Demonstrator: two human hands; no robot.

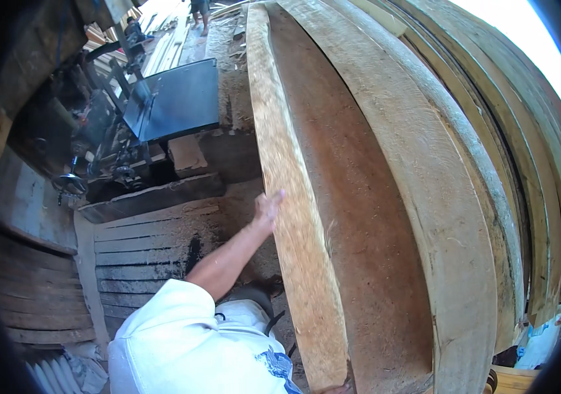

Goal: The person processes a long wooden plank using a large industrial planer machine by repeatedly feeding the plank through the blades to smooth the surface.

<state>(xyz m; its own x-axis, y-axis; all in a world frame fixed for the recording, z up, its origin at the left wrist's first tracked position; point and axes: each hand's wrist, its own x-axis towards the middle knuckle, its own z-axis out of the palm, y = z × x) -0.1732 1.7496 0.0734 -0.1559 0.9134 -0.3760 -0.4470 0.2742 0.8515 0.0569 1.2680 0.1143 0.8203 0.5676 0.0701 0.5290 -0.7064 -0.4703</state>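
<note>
A long, light wooden plank with a rough, fibrous face runs from the near edge to the far end. My left hand grips its left edge partway along, thumb over the face and the other fingers mostly hidden behind it. At the plank's near end, only a sliver of my right hand shows, closed against the wood. Just right of the plank lies a wide reddish-brown board, its surface dusted with sawdust.
Thick sawn slabs stand stacked on the right. To the left is a machine with a flat dark metal table and a handwheel. A slatted floor carries sawdust. Another person's legs show far off, near scattered timber.
</note>
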